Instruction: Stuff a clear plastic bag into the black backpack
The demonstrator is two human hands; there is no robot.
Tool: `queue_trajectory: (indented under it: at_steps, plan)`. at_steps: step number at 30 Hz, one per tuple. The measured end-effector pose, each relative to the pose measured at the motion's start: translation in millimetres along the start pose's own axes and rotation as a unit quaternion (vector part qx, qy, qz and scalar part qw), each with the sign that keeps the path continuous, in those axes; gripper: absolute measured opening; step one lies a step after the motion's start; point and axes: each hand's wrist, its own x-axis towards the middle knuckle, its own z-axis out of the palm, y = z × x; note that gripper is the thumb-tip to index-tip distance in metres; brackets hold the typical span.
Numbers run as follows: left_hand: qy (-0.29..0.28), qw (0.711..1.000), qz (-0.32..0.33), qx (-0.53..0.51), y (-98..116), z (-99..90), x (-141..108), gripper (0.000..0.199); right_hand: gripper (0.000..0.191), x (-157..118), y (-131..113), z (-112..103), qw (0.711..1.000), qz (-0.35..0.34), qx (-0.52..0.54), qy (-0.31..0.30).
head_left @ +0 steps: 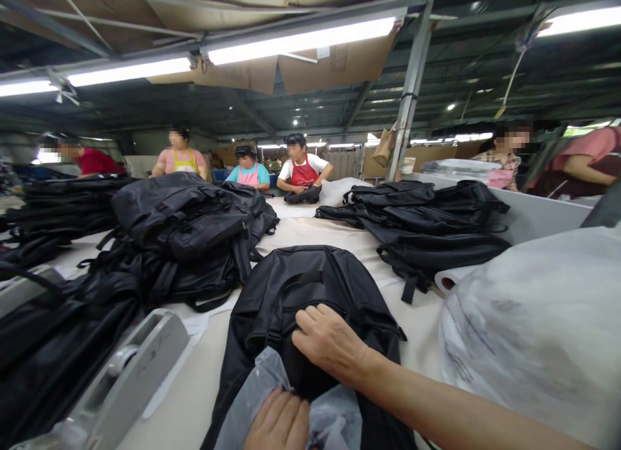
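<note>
Nearest the camera, the left hand [277,423] lay flat, fingers loosely together, on a clear plastic bag [264,388] at the near end of a black backpack [310,288]. Reaching across, the right hand [330,340] pressed the backpack just beyond, fingers curled, perhaps pinching fabric. Matte and dark, the backpack ran lengthwise away from both hands on the pale table [349,240], between heaps of backpacks [184,230].

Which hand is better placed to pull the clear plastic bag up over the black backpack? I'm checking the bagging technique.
Probably the left hand: it lies on the clear plastic bag. The right hand rests flat on the black backpack, pinning it.
</note>
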Motion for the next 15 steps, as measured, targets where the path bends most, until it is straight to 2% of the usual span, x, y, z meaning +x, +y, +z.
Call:
queue_trajectory:
  at_steps: [2, 4, 7, 12, 15]
  plan:
    - [-0.004, 1.0, -0.003, 0.002, 0.6, -2.3, 2.1, 0.043, 0.016, -9.1, -9.0, -0.1, 0.998, -0.045, 0.013, -0.035]
    - [-0.001, 1.0, -0.003, -0.001, 1.4, -5.0, 4.0, 0.042, 0.014, -16.5, -17.2, -1.3, 0.989, -0.067, 0.038, -0.126]
    - [0.006, 1.0, -0.007, -0.013, 3.4, -9.4, 6.1, 0.04, 0.014, -18.6, -27.1, -0.3, 0.97, -0.05, 0.052, -0.233]
    - [-0.003, 0.999, -0.017, -0.032, 7.4, -16.5, 8.2, 0.037, 0.011, -1.4, -34.4, 6.7, 0.946, -0.007, 0.045, -0.32]
    - [0.002, 0.999, -0.02, -0.028, 7.5, -20.5, 8.3, 0.038, 0.007, 3.2, -36.1, 10.6, 0.947, -0.015, 0.05, -0.318]
